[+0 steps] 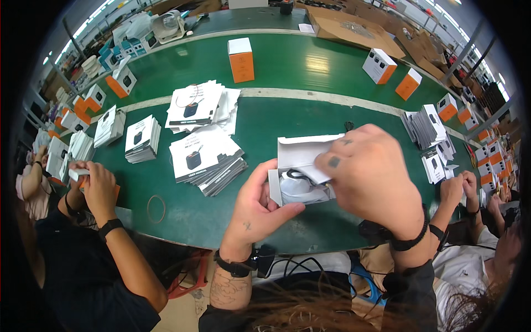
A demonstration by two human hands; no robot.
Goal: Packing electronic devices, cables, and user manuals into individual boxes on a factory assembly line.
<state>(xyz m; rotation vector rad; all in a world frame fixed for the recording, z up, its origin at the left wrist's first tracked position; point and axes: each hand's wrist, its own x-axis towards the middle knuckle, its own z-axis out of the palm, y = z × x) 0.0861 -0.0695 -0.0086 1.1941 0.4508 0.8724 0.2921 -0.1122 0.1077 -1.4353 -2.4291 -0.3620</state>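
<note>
Holding a small white carton (301, 169) just above the near edge of the green counter (287, 66): L hand (257, 207) has its grip closed round the carton's lower left corner, thumb under, fingers behind; R hand (370, 177) is pinched shut on the open top flap. Inside, a black cord loop & a pale wrapped item (298, 188) show; can't tell what it is. Risk, as I judge it: flap could crease or tear if R pulls while L clamps the corner; cord could snag on the flap edge; contents could tip out toward the lap, since carton sits past the counter lip w/ no support below. Room: bare green patch ahead of the carton; manual stacks (207, 160) near on the left, a rubber band (156, 208) beyond; co-workers' hands (97, 185) on both sides, so sideways room is tight.
</note>
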